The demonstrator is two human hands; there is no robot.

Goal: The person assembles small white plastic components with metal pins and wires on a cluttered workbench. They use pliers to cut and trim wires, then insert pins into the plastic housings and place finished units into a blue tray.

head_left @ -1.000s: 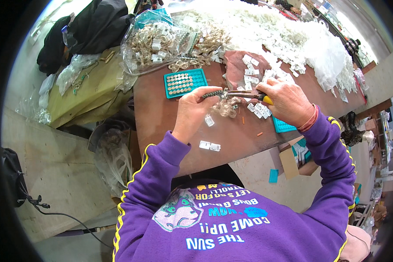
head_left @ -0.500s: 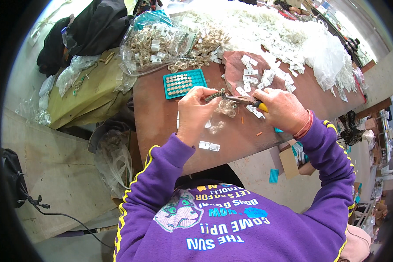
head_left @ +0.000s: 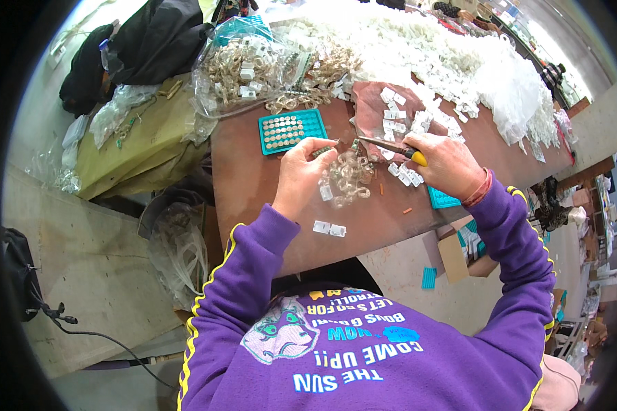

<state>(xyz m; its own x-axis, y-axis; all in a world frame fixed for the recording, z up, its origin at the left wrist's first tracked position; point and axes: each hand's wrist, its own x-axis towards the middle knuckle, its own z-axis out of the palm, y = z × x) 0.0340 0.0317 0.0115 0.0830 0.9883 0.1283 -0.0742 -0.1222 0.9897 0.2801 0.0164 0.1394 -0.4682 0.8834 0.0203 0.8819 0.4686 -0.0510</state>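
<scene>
My left hand (head_left: 300,172) pinches a short, dark green strip (head_left: 323,150), mostly hidden by the fingers. My right hand (head_left: 447,163) is wrapped round pliers (head_left: 391,146) with black and yellow handles. The pliers' tips point toward the left hand, apart from its fingertips. Beneath the hands lies a small heap of pale, looped clear pieces (head_left: 349,181). A teal tray (head_left: 313,123) beyond the left hand has rows of small round silvery discs in part of its cells. Two small white cases (head_left: 329,228) lie near the table's front edge.
Clear bags (head_left: 216,72) of looped pieces and a large pile of white parts (head_left: 418,48) cover the back of the brown table (head_left: 253,198). White cases lie on a pink cloth (head_left: 368,109). A cardboard box (head_left: 452,257) stands below the right edge.
The pliers' tips have moved away from the strip, and the right hand has shifted slightly right. My left hand has moved slightly left and nearer, exposing more of the heap below.
</scene>
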